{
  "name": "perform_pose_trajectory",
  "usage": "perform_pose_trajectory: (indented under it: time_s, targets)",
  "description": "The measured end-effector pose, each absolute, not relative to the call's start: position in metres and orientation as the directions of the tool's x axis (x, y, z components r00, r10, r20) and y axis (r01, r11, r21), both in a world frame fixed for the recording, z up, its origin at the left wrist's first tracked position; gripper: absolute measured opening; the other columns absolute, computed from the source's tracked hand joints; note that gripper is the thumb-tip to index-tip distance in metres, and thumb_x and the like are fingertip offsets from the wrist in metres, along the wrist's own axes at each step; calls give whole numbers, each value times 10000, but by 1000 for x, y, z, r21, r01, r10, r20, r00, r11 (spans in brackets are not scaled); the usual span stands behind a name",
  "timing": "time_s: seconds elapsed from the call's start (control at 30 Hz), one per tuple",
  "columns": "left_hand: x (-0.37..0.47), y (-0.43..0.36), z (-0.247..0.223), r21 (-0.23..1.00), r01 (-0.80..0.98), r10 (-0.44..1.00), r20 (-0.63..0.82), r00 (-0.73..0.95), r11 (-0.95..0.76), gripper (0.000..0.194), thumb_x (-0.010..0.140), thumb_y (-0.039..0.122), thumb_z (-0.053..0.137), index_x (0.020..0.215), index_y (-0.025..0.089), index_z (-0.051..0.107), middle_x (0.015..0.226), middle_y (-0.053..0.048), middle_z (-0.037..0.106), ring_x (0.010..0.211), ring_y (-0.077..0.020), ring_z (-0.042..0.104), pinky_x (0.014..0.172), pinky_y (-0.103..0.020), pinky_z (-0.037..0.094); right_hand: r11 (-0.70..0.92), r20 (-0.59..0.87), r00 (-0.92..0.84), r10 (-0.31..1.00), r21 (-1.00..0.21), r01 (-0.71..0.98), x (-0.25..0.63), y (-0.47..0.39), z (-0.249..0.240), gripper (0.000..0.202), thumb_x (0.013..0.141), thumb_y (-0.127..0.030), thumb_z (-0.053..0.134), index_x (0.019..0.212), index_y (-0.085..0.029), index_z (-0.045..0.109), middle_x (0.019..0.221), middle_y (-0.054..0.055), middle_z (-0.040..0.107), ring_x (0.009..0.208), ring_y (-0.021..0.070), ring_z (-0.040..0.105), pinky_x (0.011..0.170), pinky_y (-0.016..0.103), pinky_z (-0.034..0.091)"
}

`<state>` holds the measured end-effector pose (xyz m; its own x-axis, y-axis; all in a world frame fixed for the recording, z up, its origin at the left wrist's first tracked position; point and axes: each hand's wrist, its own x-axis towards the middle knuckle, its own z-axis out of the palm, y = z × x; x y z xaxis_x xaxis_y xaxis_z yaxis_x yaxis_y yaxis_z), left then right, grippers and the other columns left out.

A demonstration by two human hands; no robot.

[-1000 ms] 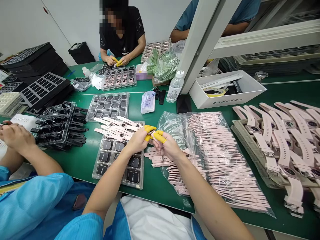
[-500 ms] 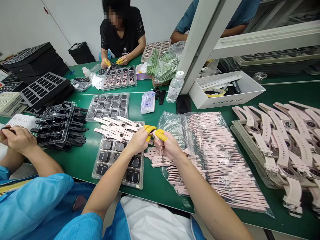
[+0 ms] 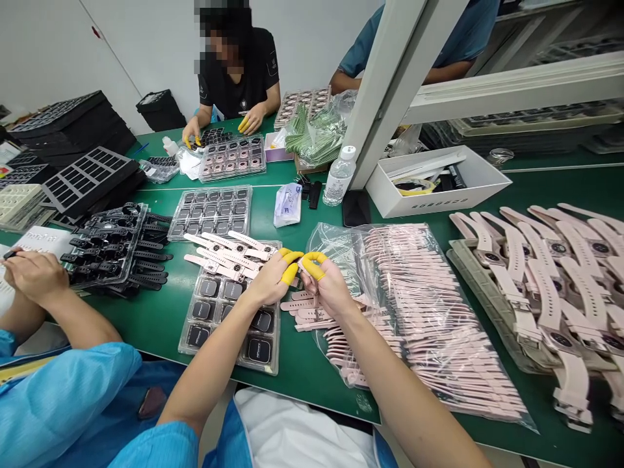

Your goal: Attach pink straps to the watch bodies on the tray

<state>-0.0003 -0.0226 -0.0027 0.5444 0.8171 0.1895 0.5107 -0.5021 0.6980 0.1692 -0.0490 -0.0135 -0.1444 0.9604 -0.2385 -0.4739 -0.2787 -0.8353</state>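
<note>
My left hand [image 3: 270, 281] and my right hand [image 3: 331, 286] meet above the table, their yellow-covered thumbs and forefingers pinched on a small pale pink watch strap [image 3: 300, 262]. Most of it is hidden by the fingers, so I cannot tell whether a watch case is attached. Beneath my left forearm lies a clear tray [image 3: 188, 338] of dark square watch faces, with several pink-strapped watches [image 3: 237, 249] laid across its far end. Loose pink straps [image 3: 305, 313] rest under my right hand, beside a plastic bag [image 3: 439, 312] full of pink straps.
At right stands a tray [image 3: 480, 312] heaped with pink watches. Farther back are a white box [image 3: 439, 203], a bottle [image 3: 340, 175], a tissue pack [image 3: 287, 205] and a metal post [image 3: 390, 97]. A co-worker's hands [image 3: 39, 276] are at left, near black watches [image 3: 110, 244]; another person sits opposite.
My hands stay together, with the fingers shifting slightly on the pink strap. The person opposite has spread their hands farther apart. The whole view has tilted a little.
</note>
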Motion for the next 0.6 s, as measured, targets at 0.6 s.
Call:
perform_pose_trajectory:
  time_s: [0.6]
  targets:
    - [-2,-21,-6,572,591,779,142,611,-569,306,1000,226,386,1199,165,609,1054,-105,620,974,-240,586,908,-398,538,-303,-274,-131,953,-837,-455,168,-48,-17,531,731,-581,854,961,-240,518,505,-104,523,378,54,327,376,173,222]
